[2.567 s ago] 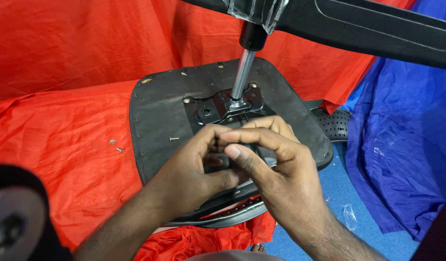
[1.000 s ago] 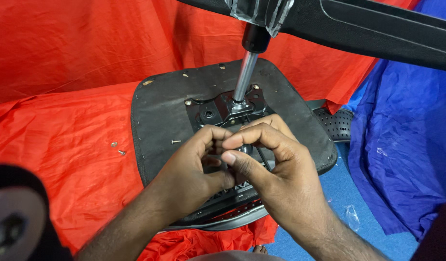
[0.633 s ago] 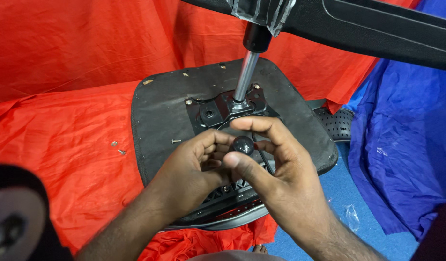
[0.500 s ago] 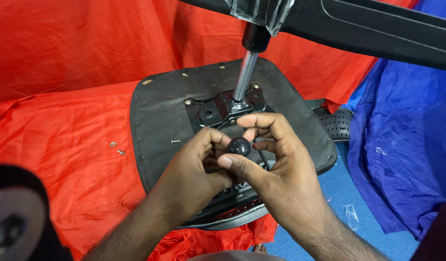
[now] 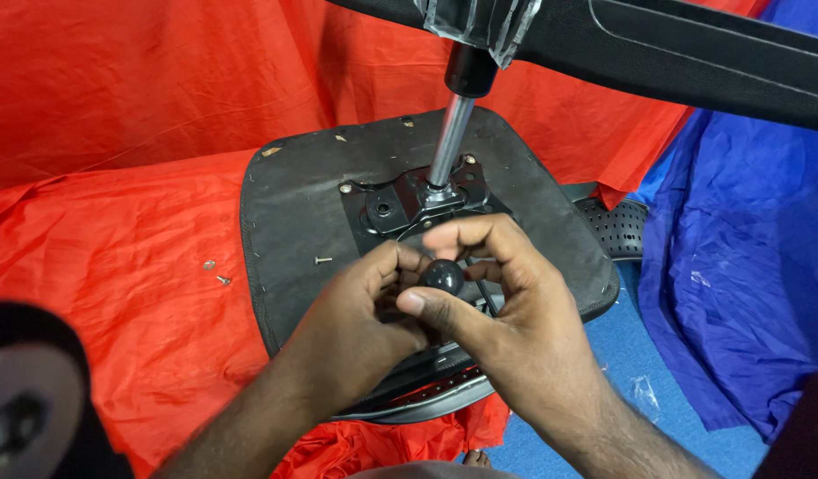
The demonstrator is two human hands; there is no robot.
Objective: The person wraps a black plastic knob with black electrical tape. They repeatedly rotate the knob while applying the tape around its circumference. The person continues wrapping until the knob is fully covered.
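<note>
1. Red cloth (image 5: 134, 98) covers the floor and the backdrop under my work; a blue cloth (image 5: 737, 266) lies bunched at the right.
2. The upturned chair seat (image 5: 294, 231), black underside facing me, rests on the red cloth. A black chair base (image 5: 693, 53) stretches across the top of my view.
3. A shiny metal post (image 5: 448, 142) rises from the black mounting plate (image 5: 400, 206) at the seat's centre up to the chair base.
4. My left hand (image 5: 356, 333) is curled over the near part of the seat, fingertips pinched at the stem just beside the knob.
5. My right hand (image 5: 507, 319) is bent around the same spot, thumb under the knob and forefinger arched above it.
6. The round black knob (image 5: 442, 277) sits between both hands, over the seat and just in front of the mounting plate. Whether it is fixed to a lever I cannot tell.
7. Loose screws (image 5: 216, 272) lie on the red cloth left of the seat; another screw (image 5: 323, 261) lies on the seat itself.
</note>
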